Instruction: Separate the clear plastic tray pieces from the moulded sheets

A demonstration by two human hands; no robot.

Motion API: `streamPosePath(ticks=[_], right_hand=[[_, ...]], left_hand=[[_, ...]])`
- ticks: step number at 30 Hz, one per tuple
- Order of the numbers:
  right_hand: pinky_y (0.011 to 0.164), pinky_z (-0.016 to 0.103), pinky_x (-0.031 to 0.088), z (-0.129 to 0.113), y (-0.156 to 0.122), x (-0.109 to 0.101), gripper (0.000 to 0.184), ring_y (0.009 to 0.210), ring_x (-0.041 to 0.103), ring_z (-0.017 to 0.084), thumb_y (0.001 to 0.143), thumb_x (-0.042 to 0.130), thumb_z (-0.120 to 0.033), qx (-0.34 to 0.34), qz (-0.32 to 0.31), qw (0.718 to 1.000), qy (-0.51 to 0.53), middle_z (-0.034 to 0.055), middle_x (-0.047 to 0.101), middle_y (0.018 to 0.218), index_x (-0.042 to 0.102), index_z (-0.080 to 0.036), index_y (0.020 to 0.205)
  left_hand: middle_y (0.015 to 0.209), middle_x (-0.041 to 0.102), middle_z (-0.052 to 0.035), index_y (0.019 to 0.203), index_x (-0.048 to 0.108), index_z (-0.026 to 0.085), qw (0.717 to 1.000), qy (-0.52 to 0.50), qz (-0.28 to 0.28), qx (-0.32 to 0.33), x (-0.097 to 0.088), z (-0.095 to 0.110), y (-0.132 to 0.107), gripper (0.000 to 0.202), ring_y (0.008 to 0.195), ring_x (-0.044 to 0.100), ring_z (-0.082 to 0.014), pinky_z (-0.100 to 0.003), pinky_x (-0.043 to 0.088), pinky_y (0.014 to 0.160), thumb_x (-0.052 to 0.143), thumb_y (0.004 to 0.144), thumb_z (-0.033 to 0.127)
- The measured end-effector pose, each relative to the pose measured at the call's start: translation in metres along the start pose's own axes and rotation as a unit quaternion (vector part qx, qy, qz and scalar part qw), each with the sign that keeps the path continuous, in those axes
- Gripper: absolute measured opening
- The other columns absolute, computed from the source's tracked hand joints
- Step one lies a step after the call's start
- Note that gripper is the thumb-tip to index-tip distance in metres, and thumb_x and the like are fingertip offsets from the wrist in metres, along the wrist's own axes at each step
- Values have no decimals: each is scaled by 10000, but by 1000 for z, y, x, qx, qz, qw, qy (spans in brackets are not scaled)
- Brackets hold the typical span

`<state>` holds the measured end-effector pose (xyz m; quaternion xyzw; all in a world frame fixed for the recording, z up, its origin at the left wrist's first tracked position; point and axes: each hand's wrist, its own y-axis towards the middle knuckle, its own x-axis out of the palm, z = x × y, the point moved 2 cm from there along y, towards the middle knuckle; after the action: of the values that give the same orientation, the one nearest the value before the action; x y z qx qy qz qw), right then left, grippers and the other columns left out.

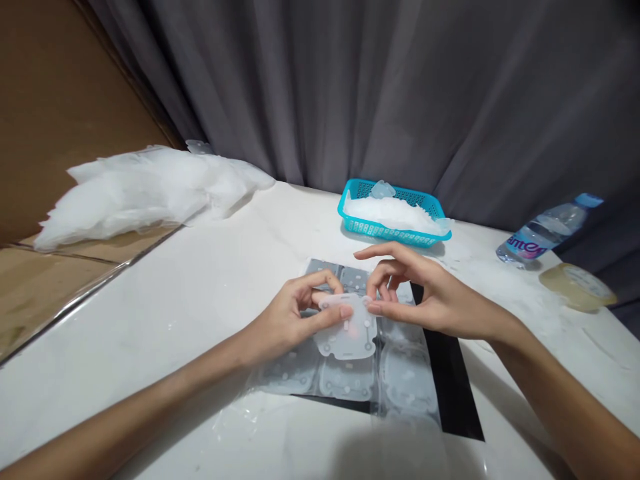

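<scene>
My left hand (300, 303) grips a thin translucent plastic piece (349, 340) with rounded lobed edges and small holes, its thumb lying across the top face. At the upper right corner of that piece, the thumb and index finger of my right hand (413, 287) pinch the edge, with another finger stretched out above. Beneath both hands lies a clear plastic sheet with similar translucent pieces (407, 377) set in rows, over a black mat (457, 393). My hands hide part of the rows.
A turquoise basket (370, 230) full of white translucent pieces stands at the back. To the left, a white pile (150, 190) rests on cardboard (30, 287). On the right are a water bottle (545, 230) and a roll of tape (580, 287). A grey curtain (320, 87) hangs behind the table.
</scene>
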<state>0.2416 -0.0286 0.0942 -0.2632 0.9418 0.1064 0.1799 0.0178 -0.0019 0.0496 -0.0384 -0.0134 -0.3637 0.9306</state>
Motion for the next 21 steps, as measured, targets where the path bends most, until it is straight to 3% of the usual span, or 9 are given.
streamPosePath(ticks=[7, 14, 21], right_hand=[[819, 332, 540, 0, 1, -1, 510, 902, 657, 188, 971, 721, -347, 7, 11, 1000, -16, 22, 702, 987, 497, -266, 1423], [813, 305, 525, 6, 2, -7, 294, 849, 634, 159, 1115, 445, -384, 6, 6, 999, -35, 24, 717, 963, 622, -245, 1304], [795, 289, 514, 11, 3, -8, 302, 827, 620, 155, 1121, 431, -376, 11, -29, 999, -32, 19, 714, 941, 661, -237, 1261]], left_hand=[[862, 819, -64, 912, 556, 184, 1000, -5, -27, 2, 2, 1, -1, 231, 654, 667, -120, -220, 520, 606, 704, 987, 344], [867, 805, -57, 931, 554, 187, 999, -27, -19, -17, 0, 1, 0, 225, 710, 684, -137, -224, 485, 640, 699, 989, 350], [773, 762, -28, 916, 551, 183, 998, -49, -14, -28, 0, 0, 3, 244, 663, 651, -129, -220, 442, 619, 731, 959, 341]])
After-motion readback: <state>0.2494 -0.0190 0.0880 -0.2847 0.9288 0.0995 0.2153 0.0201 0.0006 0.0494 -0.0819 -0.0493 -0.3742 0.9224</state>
